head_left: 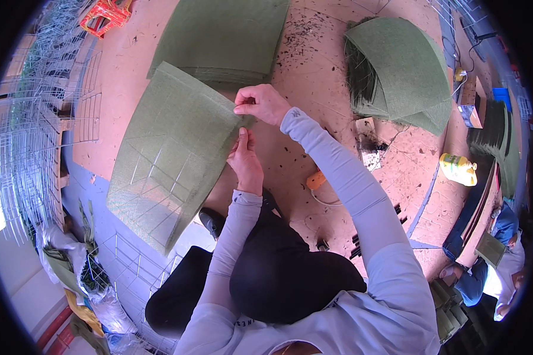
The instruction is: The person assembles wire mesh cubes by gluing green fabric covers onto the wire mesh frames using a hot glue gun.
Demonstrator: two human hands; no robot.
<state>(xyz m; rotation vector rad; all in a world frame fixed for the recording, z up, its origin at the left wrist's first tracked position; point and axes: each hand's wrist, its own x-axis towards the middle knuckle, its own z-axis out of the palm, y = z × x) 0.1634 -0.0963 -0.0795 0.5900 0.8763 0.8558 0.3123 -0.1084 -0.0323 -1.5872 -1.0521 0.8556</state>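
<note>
A sheet of green mesh fabric (166,130) hangs tilted in front of me, thin enough for wire rods behind it to show through its lower part. My left hand (246,161) is closed, pinching the sheet near its right corner with thumb and fingers. Just above, my right hand (264,104) is also closed in a pinch at the sheet's edge by that same corner. Whether the right fingertips hold only the mesh or a loose thread too is too small to tell. Beyond the sheet, a stack of green mesh sheets (225,35) lies on the brown boards.
Another pile of green mesh pieces (403,71) with frayed edges lies right. Wire racks (41,112) line the left side. Dark scraps (302,38) litter the boards. A red stool (106,16), a yellow package (458,170) and an orange object (317,180) are around. Another person (500,266) sits far right.
</note>
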